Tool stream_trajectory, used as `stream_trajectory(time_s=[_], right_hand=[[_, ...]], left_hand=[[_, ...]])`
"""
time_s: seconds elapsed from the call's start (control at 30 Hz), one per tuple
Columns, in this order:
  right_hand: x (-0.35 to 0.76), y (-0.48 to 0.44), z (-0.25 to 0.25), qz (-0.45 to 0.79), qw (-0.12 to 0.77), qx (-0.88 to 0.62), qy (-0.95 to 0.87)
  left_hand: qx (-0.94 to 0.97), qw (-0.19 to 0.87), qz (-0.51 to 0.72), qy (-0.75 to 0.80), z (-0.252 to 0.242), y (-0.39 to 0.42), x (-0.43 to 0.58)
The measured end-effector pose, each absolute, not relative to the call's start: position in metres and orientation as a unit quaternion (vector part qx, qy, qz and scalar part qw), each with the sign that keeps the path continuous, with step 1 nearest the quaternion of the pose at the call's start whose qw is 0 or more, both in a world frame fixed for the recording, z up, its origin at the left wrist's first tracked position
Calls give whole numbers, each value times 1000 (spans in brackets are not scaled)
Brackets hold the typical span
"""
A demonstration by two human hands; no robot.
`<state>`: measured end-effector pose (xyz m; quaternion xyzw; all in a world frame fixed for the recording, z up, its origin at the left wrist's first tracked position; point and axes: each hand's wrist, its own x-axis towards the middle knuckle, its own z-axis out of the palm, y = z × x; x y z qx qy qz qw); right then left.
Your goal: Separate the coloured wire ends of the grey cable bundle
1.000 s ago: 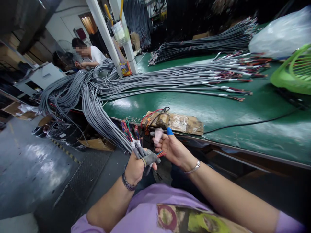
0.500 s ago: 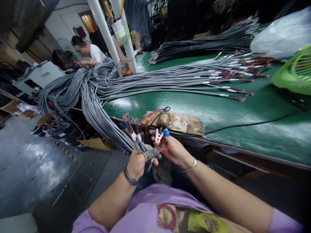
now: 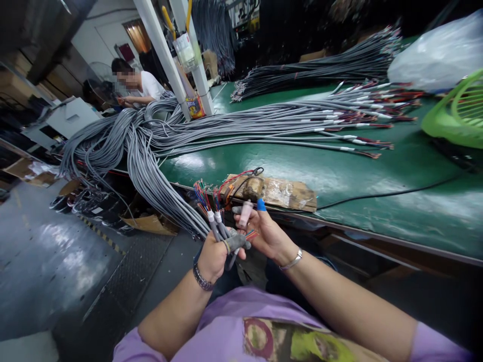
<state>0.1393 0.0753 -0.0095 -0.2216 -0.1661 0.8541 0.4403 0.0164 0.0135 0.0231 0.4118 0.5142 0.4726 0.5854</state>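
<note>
Left hand (image 3: 213, 256) is fisted around grey cables (image 3: 217, 229) just off the table's (image 3: 339, 176) near edge, right hand (image 3: 264, 231) pinches a clip (image 3: 244, 212), no readable writing anywhere.

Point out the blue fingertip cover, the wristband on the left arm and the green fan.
blue fingertip cover (image 3: 261, 204), head view, on its rounded tip.
wristband (image 3: 201, 281), head view, on the dark beaded band across the left wrist.
green fan (image 3: 458, 113), head view, on its grille.

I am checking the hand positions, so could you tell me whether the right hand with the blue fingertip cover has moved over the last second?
No, the right hand has barely moved; it stays just below the brown taped board.
</note>
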Motion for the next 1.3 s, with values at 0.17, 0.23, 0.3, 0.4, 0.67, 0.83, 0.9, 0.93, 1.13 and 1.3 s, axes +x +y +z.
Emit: stream_trajectory(time_s=[0.17,0.23,0.3,0.4,0.67,0.83,0.9,0.93,1.13,1.3], right_hand=[[149,71,-5,861,420,-208,-195],[150,70,-4,849,432,-218,-213],[149,69,-3,833,446,-232,-232],[148,70,-3,828,449,-241,-233],[146,73,-3,844,432,-230,-220],[141,74,-2,842,444,-226,-207],[142,73,-2,845,440,-225,-204],[144,72,-2,848,436,-223,-204],[157,52,-11,840,391,-241,-287],[161,32,-10,753,394,-276,-450]], left_hand=[[443,552,475,523,21,-4,15],[448,528,480,538,18,-9,15],[444,513,496,542,13,-10,16],[437,503,519,536,7,-6,19],[408,497,560,523,8,6,25],[431,501,525,537,8,8,24],[436,500,518,541,8,8,24],[436,498,520,541,8,8,24],[455,493,524,525,8,-2,20],[541,445,461,545,12,-10,13]])
